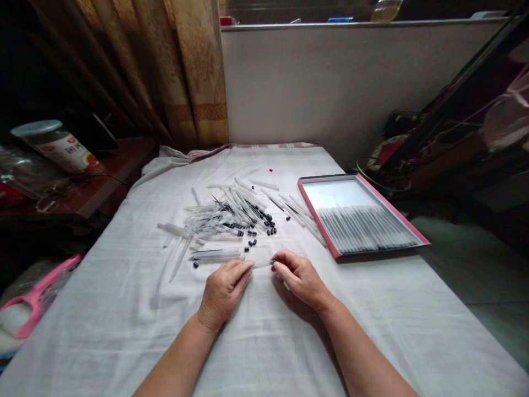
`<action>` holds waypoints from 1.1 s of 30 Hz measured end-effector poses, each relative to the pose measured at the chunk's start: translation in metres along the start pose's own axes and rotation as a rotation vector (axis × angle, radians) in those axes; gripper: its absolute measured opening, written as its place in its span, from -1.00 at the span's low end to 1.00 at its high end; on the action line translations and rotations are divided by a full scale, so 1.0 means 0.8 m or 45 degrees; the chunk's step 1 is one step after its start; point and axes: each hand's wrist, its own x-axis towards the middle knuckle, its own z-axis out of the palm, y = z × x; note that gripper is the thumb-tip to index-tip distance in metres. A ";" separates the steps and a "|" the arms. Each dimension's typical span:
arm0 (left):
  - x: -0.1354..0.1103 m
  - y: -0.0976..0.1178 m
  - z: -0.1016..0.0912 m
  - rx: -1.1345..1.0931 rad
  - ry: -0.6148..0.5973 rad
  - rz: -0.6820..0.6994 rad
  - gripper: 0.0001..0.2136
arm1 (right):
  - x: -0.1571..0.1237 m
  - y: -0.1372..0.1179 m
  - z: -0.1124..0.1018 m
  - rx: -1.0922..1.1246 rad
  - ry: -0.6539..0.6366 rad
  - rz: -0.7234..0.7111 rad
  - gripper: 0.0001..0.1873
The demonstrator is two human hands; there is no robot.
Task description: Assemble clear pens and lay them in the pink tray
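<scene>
Both my hands rest on a white cloth and pinch one clear pen tube [262, 265] between them. My left hand [225, 289] grips its left end with curled fingers. My right hand [301, 277] pinches the right end, where a small dark piece shows at the fingertips. Just beyond the hands lies a loose pile of clear pen tubes [225, 220], thin black refills and small black caps [264, 223]. To the right stands a shallow pink-edged box [314, 207] holding a neat row of finished pens [366, 227].
The white cloth [124, 309] covers the whole work surface. A tiny red piece [270, 170] lies far back. At the left are a wooden shelf with a jar [58, 144] and a pink plastic object [37, 292]. Clutter and a dark frame stand at the right.
</scene>
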 end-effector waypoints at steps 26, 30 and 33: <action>-0.001 -0.002 0.001 0.043 0.056 -0.038 -0.81 | 0.004 0.011 0.008 0.154 0.091 0.109 -0.62; -0.002 -0.005 0.001 -0.092 0.121 -0.369 -0.84 | 0.010 0.011 0.012 0.103 0.155 0.162 -0.68; 0.001 -0.005 0.001 -0.281 0.139 -0.532 -0.81 | 0.016 0.008 0.013 -0.039 0.139 0.159 -0.70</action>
